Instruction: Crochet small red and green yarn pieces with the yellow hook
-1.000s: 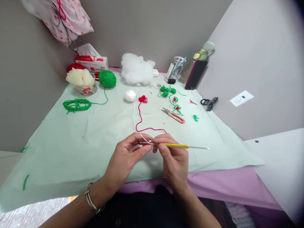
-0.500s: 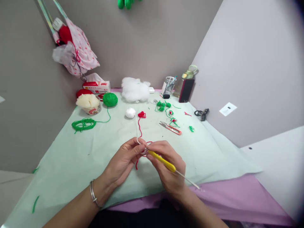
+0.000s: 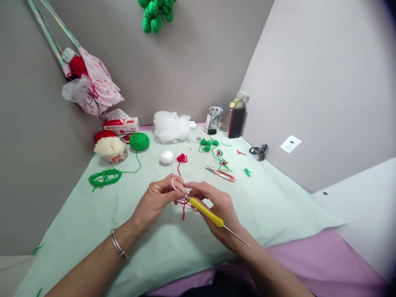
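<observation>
My right hand (image 3: 216, 210) grips a crochet hook with a yellow handle (image 3: 206, 212), its metal tail pointing down right. My left hand (image 3: 157, 198) pinches white yarn (image 3: 174, 185) looped over its forefinger, together with a red strand (image 3: 183, 211) that hangs below the fingers. Both hands meet above the pale green cloth (image 3: 93, 222). The red yarn runs back to a small red tangle (image 3: 182, 158) beside a white yarn ball (image 3: 166, 156).
Orange-handled snips (image 3: 221, 173) lie right of the hands. A green yarn ball (image 3: 139, 141), loose green yarn (image 3: 104, 178), a cup of cream stuffing (image 3: 110, 149), white stuffing (image 3: 171, 126), a tissue box (image 3: 120, 123), a pen jar (image 3: 213, 119) and small green pieces (image 3: 208, 144) fill the back.
The view tilted up, showing more wall. My right hand turned the hook from level to slanting down right, and the hands drew the yarn in close together.
</observation>
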A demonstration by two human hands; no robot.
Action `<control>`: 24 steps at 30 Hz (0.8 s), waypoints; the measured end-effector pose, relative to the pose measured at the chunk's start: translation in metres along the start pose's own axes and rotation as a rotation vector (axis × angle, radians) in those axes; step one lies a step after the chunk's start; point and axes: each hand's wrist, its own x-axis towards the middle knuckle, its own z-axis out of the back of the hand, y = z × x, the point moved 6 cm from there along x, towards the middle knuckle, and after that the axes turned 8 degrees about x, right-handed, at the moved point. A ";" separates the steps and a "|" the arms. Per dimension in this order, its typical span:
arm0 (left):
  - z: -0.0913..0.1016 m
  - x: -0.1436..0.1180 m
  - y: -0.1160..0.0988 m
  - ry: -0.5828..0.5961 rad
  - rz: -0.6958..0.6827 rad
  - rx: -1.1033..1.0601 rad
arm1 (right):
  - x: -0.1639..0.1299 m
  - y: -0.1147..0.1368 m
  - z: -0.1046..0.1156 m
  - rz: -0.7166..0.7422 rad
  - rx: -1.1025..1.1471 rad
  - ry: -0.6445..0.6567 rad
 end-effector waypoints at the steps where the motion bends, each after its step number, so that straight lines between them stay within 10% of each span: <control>1: 0.001 0.000 0.000 -0.002 -0.007 0.007 | 0.000 0.003 0.002 0.059 -0.044 0.002; 8: 0.007 -0.001 0.009 0.001 0.008 0.028 | 0.003 -0.008 0.002 -0.053 -0.039 0.103; 15: 0.010 -0.003 0.016 0.005 0.062 -0.003 | 0.006 0.003 -0.008 0.188 -0.216 0.153; 24: 0.018 -0.005 0.010 0.027 0.110 -0.028 | 0.016 -0.007 0.006 -0.151 -0.149 0.242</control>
